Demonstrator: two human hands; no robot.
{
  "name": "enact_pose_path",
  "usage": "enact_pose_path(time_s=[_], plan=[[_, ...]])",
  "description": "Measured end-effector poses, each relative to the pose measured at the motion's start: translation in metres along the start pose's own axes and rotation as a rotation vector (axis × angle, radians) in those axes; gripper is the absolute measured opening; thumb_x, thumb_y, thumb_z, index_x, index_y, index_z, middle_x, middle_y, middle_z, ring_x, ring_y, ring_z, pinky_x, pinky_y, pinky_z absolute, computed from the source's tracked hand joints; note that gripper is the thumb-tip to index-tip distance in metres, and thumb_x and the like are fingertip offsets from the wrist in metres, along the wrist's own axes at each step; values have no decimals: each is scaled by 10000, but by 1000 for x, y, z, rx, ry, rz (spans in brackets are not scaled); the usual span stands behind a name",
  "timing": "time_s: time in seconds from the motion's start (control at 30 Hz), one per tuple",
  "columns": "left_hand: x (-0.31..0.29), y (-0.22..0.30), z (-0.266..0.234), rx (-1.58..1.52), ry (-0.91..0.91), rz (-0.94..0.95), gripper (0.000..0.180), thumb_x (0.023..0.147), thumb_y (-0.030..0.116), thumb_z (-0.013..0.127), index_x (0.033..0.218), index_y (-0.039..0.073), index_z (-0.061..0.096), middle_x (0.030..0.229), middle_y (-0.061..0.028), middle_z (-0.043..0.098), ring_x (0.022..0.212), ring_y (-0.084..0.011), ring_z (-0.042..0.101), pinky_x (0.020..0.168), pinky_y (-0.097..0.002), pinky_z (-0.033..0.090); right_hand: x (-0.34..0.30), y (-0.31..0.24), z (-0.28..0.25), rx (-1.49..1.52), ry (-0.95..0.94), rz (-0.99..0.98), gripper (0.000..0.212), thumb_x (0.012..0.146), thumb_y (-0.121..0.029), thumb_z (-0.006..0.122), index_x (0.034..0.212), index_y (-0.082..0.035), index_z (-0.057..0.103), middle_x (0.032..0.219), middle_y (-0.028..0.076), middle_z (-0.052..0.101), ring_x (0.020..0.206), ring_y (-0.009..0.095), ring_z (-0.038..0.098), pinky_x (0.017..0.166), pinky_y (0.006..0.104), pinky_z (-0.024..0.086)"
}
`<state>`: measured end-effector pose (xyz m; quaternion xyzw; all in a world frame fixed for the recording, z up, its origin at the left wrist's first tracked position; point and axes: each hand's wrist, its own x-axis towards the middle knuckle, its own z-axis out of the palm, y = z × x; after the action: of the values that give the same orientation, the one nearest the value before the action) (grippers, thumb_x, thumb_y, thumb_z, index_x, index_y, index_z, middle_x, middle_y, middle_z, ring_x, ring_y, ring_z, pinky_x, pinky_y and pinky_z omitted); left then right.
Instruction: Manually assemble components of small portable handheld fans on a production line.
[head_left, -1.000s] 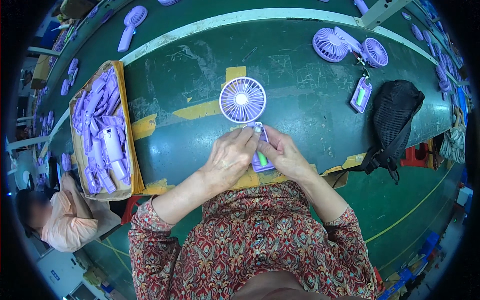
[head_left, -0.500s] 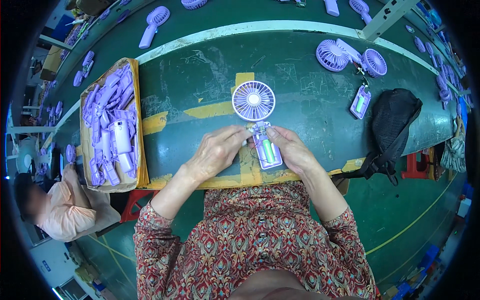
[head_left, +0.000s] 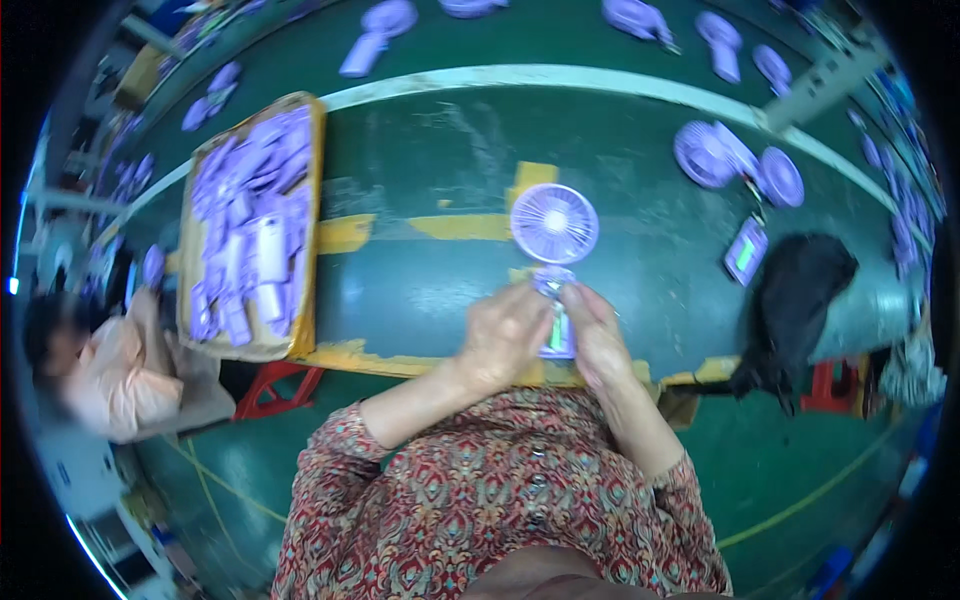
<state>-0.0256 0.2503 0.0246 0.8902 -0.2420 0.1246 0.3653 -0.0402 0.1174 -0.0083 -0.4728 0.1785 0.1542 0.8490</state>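
A small purple handheld fan lies in front of me, its round grille head [head_left: 555, 223] pointing away. Its opened handle [head_left: 563, 350] comes toward me and shows a green battery cell inside. My right hand [head_left: 603, 345] is closed around the handle's right side, thumb up by the circuit board [head_left: 551, 280]. My left hand [head_left: 505, 335] covers the handle's left side, fingers bent and pressed together beside the board and battery. Whatever those fingertips pinch is hidden and blurred.
To the left, a cardboard box [head_left: 310, 235] holds many purple handle shells [head_left: 270, 250]. Further right lie purple fans [head_left: 705, 155], an opened handle with a battery [head_left: 745, 250] and a black mesh bag [head_left: 805, 295]. A person [head_left: 125, 370] sits at the far left.
The whole view has shifted and blurred. My left hand has moved from the handle's left edge to partly over it. My right hand keeps its hold on the handle.
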Motion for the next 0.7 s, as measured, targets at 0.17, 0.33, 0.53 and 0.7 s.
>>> enact_pose_path(time_s=[0.17, 0.33, 0.53, 0.7], plan=[[-8, 2, -1, -114, -243, 39, 186, 753, 18, 593, 940, 25, 603, 916, -145, 590, 794, -313, 607, 647, -393, 515, -3, -3, -9, -5, 29, -18, 308, 966, -191, 450, 1170, 29, 520, 1089, 113, 606, 970, 162, 582, 874, 290, 465], [44, -39, -87, 172, -120, 26, 278, 744, 10, 584, 1019, 50, 593, 924, -147, 607, 847, -317, 606, 715, -383, 516, -4, -10, -2, 35, -32, 23, 323, 965, -204, 438, 1157, 46, 510, 1076, 168, 618, 952, 221, 625, 829, 318, 512], [90, -201, -178, 1011, -93, -279, 125, 694, 78, 624, 800, 27, 667, 885, -163, 640, 844, -322, 634, 744, -405, 525, -2, -14, -2, 21, -54, 42, 343, 961, -212, 445, 1174, 53, 493, 1092, 177, 610, 991, 236, 616, 850, 325, 508], [85, -237, -188, 979, -73, -455, 120, 687, 126, 652, 753, 26, 657, 894, -188, 637, 859, -336, 628, 770, -426, 517, -1, -15, -8, 47, -94, 65, 382, 936, -227, 494, 1185, 61, 495, 1105, 186, 604, 1007, 245, 612, 872, 351, 509]])
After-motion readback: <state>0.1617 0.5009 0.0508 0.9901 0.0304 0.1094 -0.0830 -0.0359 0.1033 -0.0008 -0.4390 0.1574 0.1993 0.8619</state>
